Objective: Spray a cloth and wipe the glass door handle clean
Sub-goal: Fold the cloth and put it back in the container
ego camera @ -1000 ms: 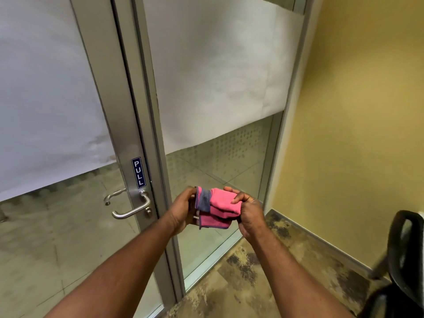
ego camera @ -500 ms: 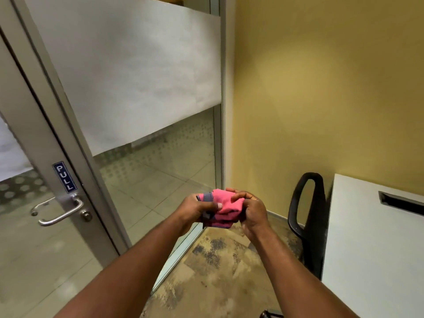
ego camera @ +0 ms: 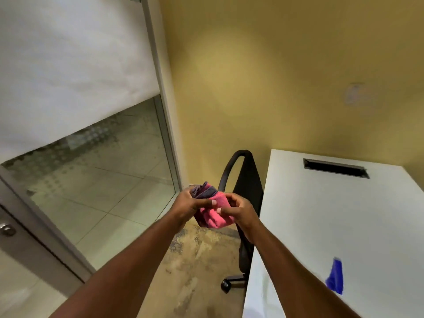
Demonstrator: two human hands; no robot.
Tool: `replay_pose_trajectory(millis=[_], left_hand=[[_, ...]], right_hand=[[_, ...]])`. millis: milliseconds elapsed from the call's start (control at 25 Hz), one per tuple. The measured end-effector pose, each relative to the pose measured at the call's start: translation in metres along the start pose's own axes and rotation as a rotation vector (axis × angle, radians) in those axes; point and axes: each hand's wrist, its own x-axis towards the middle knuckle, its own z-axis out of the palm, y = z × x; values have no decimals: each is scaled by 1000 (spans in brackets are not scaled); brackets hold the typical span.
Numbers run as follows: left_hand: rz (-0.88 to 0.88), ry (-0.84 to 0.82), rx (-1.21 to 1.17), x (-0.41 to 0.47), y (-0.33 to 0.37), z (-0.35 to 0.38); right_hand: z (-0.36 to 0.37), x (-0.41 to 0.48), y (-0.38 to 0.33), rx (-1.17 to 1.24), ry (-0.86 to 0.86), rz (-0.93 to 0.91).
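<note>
A folded pink cloth (ego camera: 215,216) with a grey-purple edge is held in front of me at chest height. My left hand (ego camera: 191,203) grips its left side, thumb across the top. My right hand (ego camera: 238,211) pinches its right side with fingers curled. The glass door (ego camera: 20,246) is at the far left edge; only its metal frame and a round lock knob (ego camera: 6,229) show, and the lever handle is out of view. A blue object (ego camera: 335,277), blurred, lies on the white table at the lower right; I cannot tell what it is.
A white table (ego camera: 344,214) with a black cable slot (ego camera: 336,168) fills the right side. A black wheeled office chair (ego camera: 245,203) stands between the table and the glass partition (ego camera: 96,180). A yellow wall (ego camera: 275,76) is ahead. The floor is mottled brown carpet (ego camera: 195,260).
The view has swung right: the door handle and PULL sign have left the frame, and the table and chair have come in. Both hands still hold the cloth, which is now more bunched.
</note>
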Motion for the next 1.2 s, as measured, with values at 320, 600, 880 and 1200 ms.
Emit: replay_pose_trajectory(millis=[320, 600, 880, 1200], left_hand=[[-113, -133, -39, 3, -29, 90], [66, -303, 518, 12, -100, 133], [397, -449, 1077, 20, -197, 156], [412, -596, 1343, 28, -258, 175]], right_hand=[[-87, -64, 44, -19, 368, 223], [-110, -99, 98, -36, 568, 410], [-118, -103, 154, -108, 673, 720], [-122, -106, 210, 19, 797, 746]])
